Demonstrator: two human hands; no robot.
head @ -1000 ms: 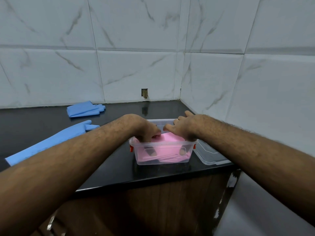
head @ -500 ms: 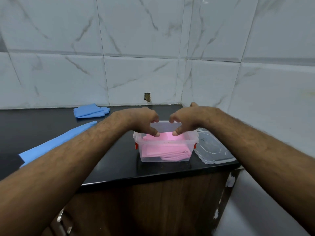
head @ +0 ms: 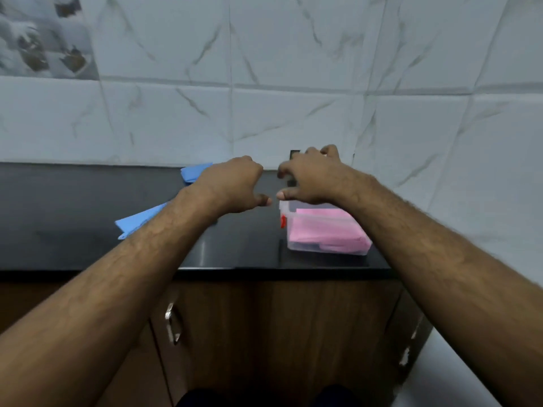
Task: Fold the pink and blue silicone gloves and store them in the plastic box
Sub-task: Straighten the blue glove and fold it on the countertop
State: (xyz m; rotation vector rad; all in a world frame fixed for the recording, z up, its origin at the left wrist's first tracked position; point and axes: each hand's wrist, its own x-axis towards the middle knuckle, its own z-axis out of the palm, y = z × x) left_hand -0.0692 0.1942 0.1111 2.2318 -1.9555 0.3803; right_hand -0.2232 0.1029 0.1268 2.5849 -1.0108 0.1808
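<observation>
- On the black stone counter (head: 88,218), right end: clear plastic box (head: 324,248) with red side latch, folded pink silicone gloves (head: 326,230) lying inside it.
- Left of the box, well apart: unfolded long blue silicone glove (head: 138,220), flat, long axis running from near-left up toward far-right; most of it is hidden under the left forearm.
- Farther back by the tiled wall: folded blue silicone glove (head: 195,171), partly behind the left hand.
- Left hand (head: 232,186): raised above the counter, fingers curled in, gripping nothing I can see.
- Right hand (head: 311,177): raised above the box's far-left corner, fingers loosely bent, holding nothing.
- Judgement: pink part looks done; both blue gloves lie left of the hands, so the left hand is the nearer one. The flat glove's diagonal lie suggests taking it by one end.
</observation>
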